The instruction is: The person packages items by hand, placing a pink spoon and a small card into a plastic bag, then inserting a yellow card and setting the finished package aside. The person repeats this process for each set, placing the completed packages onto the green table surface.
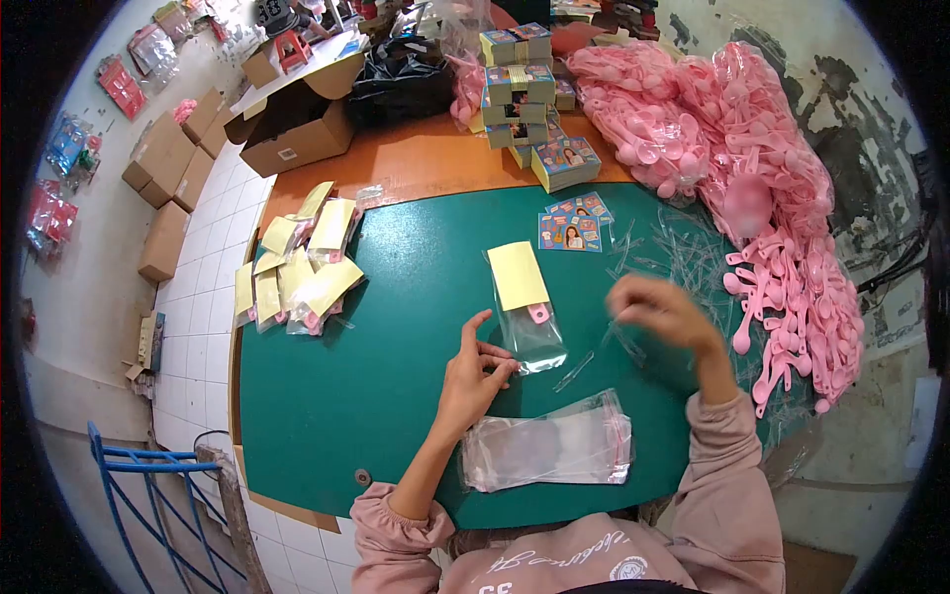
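A clear plastic bag [539, 348] lies on the green table top, holding a yellow card [518, 276] with a pink handle end [537, 313] showing below it. My left hand [477, 374] is at the bag's lower left corner, thumb and fingertip pinched on its edge, index finger raised. Motion blurs my right hand [663, 312], which is over the table to the right of the bag, by thin clear plastic strips [683, 262]; whether it holds anything is not visible. Nearest my body lies a stack of flat clear bags [544, 443].
Filled packets with yellow cards [302, 262] are heaped at the left. Pink spoons [782, 317] pile up along the right edge, below large bags of them [673, 109]. Bundled picture cards [520, 89] stand at the back; loose ones [571, 233] lie in front. An open carton [297, 139] sits back left.
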`<state>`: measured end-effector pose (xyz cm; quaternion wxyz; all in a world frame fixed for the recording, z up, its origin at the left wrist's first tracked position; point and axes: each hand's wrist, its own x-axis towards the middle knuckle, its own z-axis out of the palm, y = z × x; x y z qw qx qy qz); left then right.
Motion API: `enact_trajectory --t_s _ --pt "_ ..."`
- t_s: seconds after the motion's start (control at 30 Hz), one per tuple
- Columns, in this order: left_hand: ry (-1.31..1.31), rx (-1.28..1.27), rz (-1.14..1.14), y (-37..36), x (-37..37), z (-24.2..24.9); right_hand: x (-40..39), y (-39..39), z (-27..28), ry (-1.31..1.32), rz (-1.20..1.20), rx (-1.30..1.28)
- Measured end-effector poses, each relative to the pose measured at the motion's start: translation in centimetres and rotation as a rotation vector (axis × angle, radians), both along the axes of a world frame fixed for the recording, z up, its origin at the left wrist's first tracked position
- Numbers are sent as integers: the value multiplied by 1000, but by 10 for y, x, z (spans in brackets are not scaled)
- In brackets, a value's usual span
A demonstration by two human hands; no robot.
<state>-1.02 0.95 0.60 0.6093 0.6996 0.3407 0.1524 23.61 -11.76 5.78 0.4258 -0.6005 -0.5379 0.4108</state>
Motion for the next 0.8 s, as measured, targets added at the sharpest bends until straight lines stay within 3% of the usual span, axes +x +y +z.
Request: enact_trajectory --t_s 0.07,0.1,0.23,0.3,0.37,0.47,0.6,0.67,0.8 --pt "9 -13 -4 -1 -1 3 50 -21 -3 -279 -363 -101" --pt "-13 -38 -4 -1 -1 4 51 -19 -1 -288 -359 -97" --pt "-113 -171 -46 -2 0 3 29 -23 -2 -1151 -527 143" --pt "-143 -224 -76 -4 1 2 -29 -1 -8 -904 -262 318" --pt "-161 -270 -106 -3 0 5 -62 15 -27 -721 -142 324" --pt "-226 -355 -132 -3 -4 13 -56 26 -44 -799 -36 394" --pt "-313 -519 -46 -2 -7 13 -68 22 -41 -768 -12 470" --pt "-350 -597 -8 -5 -6 14 -84 22 -41 -636 -182 426" --pt "-417 -698 0 -6 -6 17 -80 26 -47 -712 -73 492"
